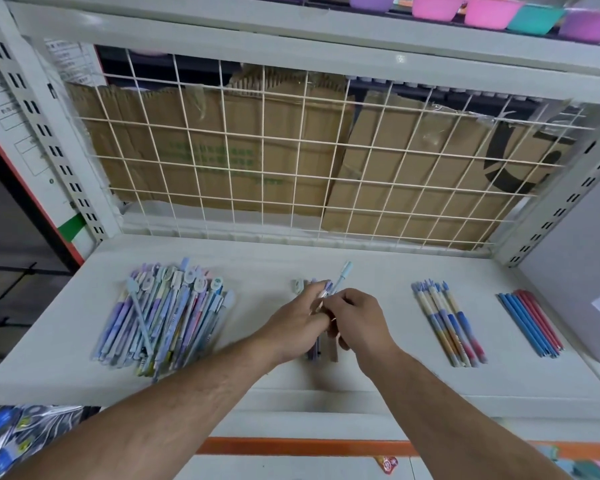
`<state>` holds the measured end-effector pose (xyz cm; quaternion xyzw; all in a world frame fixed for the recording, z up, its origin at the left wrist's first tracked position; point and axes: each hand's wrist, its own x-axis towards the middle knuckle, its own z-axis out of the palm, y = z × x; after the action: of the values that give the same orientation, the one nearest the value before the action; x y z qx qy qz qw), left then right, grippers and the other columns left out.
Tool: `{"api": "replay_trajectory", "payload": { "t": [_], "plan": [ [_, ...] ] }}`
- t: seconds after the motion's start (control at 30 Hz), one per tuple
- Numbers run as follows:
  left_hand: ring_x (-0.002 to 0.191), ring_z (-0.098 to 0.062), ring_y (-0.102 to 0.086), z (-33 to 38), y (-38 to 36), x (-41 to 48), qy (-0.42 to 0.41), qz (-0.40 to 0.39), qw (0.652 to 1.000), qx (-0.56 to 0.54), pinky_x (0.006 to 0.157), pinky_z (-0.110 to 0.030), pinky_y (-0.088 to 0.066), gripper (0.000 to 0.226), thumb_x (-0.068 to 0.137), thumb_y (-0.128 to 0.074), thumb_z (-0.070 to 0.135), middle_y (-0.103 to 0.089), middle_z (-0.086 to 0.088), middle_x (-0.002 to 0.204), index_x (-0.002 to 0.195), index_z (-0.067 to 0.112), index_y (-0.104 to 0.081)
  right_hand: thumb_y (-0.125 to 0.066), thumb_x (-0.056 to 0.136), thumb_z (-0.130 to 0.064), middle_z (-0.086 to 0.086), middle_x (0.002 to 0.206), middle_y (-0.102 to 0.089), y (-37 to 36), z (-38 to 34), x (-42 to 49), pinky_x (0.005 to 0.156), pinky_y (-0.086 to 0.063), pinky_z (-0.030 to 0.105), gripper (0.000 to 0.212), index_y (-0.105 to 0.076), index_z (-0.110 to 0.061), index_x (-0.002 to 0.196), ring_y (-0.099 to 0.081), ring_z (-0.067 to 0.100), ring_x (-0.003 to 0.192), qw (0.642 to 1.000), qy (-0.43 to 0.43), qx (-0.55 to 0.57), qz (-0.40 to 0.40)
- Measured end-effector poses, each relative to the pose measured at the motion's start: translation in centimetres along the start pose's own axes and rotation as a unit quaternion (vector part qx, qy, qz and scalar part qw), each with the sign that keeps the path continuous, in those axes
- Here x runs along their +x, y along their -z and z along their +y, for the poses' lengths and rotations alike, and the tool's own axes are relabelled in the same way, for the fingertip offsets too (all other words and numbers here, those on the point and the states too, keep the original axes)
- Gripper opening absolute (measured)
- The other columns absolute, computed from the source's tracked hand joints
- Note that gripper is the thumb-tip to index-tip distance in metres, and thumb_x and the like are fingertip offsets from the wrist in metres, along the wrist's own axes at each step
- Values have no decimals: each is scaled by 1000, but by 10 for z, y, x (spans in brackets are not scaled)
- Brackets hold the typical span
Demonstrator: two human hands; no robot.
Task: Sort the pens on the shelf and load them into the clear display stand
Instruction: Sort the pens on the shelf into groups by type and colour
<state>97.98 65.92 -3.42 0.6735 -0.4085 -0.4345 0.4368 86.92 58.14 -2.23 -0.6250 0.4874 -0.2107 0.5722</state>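
On the white shelf we see a big pile of pens at the left and striped pens and blue and red pens in rows at the right. In the middle, the right hand pinches a pale blue pen. The left hand covers a small bundle; whether it grips it, we cannot tell.

Left forearm and right forearm bare, a bit hairy. Left hand and right hand bare too. Blue-black patterned cloth below the left forearm, can't tell if it's worn.
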Motion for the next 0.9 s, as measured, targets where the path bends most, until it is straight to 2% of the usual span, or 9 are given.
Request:
{"api": "replay_trajectory", "payload": {
  "t": [0.07,0.1,0.17,0.23,0.4,0.53,0.7,0.83,0.9],
  "plan": [
    [64,-12,-55,2,1,1,35,45,997,-52,57,-31,-39,35,75,-46,34,-63,19,70,103,46,-61,-55,87,-12,7,59,-63,5,0,3,40,-32,23,16,-62,-3,77,-51,16,44,1000,-20,-3,16],
    [55,-14,-46,2,3,3,47,84,992,-76,52,-31,-32,27,77,-44,30,-57,15,61,95,35,-64,-55,86,-14,8,62,-64,7,1,5,42,-33,23,15,-60,-4,75,-51,17,45,999,-24,-25,22],
    [49,-17,-37,1,6,5,71,143,981,-112,49,-29,-24,25,83,-41,20,-52,6,58,93,17,-64,-59,85,-19,6,67,-64,11,6,10,49,-36,25,16,-59,-7,74,-51,19,53,993,-20,-111,24],
    [45,-17,-40,0,10,4,92,161,974,-130,48,-25,-27,26,90,-40,12,-54,-2,57,99,13,-64,-64,85,-23,0,68,-65,13,12,14,54,-40,24,17,-62,-9,76,-55,18,60,982,-10,-187,21],
    [55,-13,-50,5,11,5,100,168,975,-102,53,-25,-36,19,82,-51,10,-68,1,63,92,6,-68,-68,87,-37,-4,73,-67,14,21,18,56,-44,25,21,-65,-17,81,-61,13,65,974,3,-224,13],
    [59,-16,-47,9,1,9,96,185,973,-96,56,-27,-34,7,72,-60,14,-65,6,64,72,16,-67,-65,90,-37,-3,70,-63,19,22,12,58,-44,26,30,-64,-8,83,-55,14,62,978,33,-207,11],
    [52,-15,-58,17,-22,19,67,182,974,-120,49,-26,-47,11,77,-71,15,-66,-1,69,87,14,-67,-69,91,-30,10,81,-72,38,18,-5,54,-47,25,22,-67,-9,87,-59,14,57,993,61,-78,-70],
    [71,-23,-71,23,-47,29,63,166,977,-118,72,-42,-62,16,79,-76,17,-73,-8,82,92,14,-66,-75,88,-21,4,70,-70,59,21,-10,45,-41,17,14,-65,-10,87,-62,12,53,992,77,-65,-73],
    [68,-20,-71,26,-59,34,61,151,979,-122,69,-40,-61,18,82,-76,17,-74,-9,80,95,12,-65,-76,87,-19,0,66,-68,72,24,-9,44,-41,17,14,-65,-11,88,-61,11,52,993,76,-66,-59]
  ]
}}
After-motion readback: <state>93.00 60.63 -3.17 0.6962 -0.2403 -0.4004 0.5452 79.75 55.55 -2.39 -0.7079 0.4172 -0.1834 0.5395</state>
